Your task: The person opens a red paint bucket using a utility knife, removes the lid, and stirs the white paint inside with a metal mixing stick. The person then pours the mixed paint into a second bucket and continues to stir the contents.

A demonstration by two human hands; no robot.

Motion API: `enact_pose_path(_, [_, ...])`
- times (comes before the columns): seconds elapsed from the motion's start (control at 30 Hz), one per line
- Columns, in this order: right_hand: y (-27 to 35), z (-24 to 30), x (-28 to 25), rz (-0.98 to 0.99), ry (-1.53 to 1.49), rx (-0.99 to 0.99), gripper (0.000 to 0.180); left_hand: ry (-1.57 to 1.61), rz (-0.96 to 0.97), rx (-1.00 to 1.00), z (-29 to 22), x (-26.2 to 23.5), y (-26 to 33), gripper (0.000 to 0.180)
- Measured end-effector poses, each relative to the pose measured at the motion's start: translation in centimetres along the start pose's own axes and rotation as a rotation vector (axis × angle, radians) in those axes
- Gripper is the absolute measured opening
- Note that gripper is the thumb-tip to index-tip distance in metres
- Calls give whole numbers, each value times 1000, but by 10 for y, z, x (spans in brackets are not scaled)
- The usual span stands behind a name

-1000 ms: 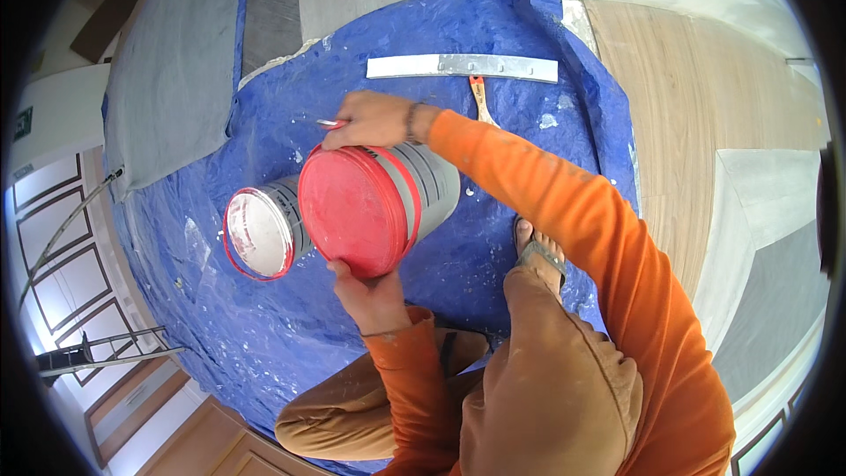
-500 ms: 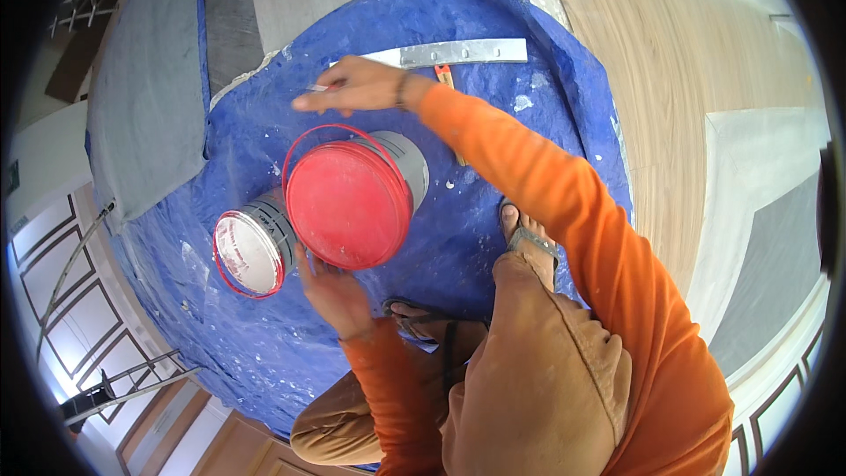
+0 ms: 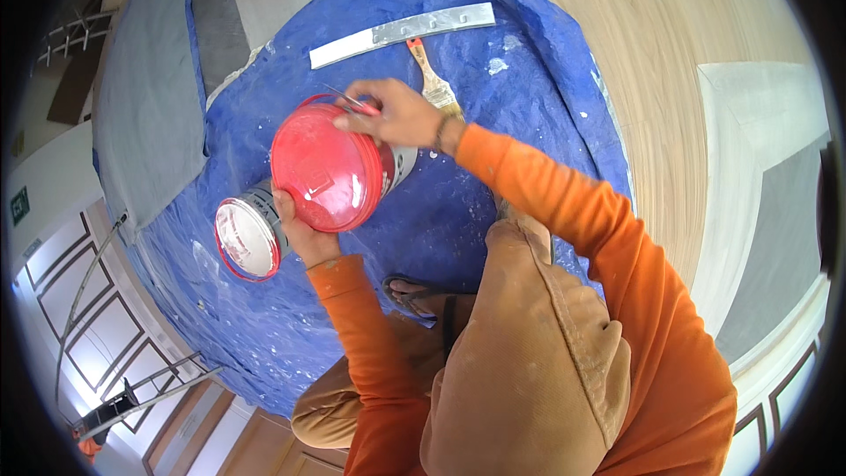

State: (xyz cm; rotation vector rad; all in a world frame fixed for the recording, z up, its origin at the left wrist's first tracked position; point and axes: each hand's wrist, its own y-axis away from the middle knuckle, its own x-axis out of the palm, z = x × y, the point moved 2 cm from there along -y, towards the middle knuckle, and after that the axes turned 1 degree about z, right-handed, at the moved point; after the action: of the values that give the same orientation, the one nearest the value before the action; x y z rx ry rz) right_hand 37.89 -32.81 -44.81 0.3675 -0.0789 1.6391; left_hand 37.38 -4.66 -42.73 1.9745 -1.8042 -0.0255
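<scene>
Head view: the floor is being covered by a paint-spotted blue tarp (image 3: 432,211); bare wood-look floor (image 3: 634,53) is being shown at right, a grey sheet (image 3: 150,115) at upper left. At the far left edge, a white panelled wall (image 3: 75,300) and part of a ladder (image 3: 176,375) are being bent by the lens.

A large bucket (image 3: 402,166) is being carried by the tarp, left of centre; its top is being covered by a red lid (image 3: 317,163), face turned toward the camera. The lid's lower-left rim is being touched by the left hand (image 3: 307,234), fingers partly bent; whether the rim is being gripped or only steadied, cannot tell. Just beside it, at lower left, a smaller bucket (image 3: 267,203) is being topped by a white-smeared lid (image 3: 247,236).

A small tool (image 3: 370,110) with red handle and thin blade is being held in the closed right hand (image 3: 392,115), slightly blurred, over the red lid's upper-right edge; contact between blade and lid, cannot tell.

Beyond the hands, a paintbrush (image 3: 432,79) with orange handle end and a long white-and-grey strip (image 3: 403,33) are being supported by the tarp, the handle end just beside the strip. Orange sleeves (image 3: 564,185) and brown trousers (image 3: 529,335) are being worn.
</scene>
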Motion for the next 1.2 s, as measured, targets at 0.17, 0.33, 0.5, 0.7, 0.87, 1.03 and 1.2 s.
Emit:
enact_pose_path(0.17, [-73,16,-35,57,287,-169,52,209,-166,52,36,57,19,65])
enact_pose_path(0.33, [-97,13,-20,187,288,-152,57,185,-141,313,59,77,46,74])
enact_pose_path(0.5, [-100,6,-16,343,310,-193,53,-118,-527,219,36,106,86,69])
enact_pose_path(0.7, [-18,20,-66,99,255,16,55,-501,-580,344,-35,45,50,59])
enact_pose_path(0.87, [80,18,-67,154,256,163,47,-968,-173,511,-60,67,-15,40])
enact_pose_path(1.03, [98,35,-53,167,309,226,43,-1324,304,646,-66,112,-68,28])
enact_pose_path(1.2, [84,37,-51,187,309,148,34,-1437,511,559,-49,133,-85,33])
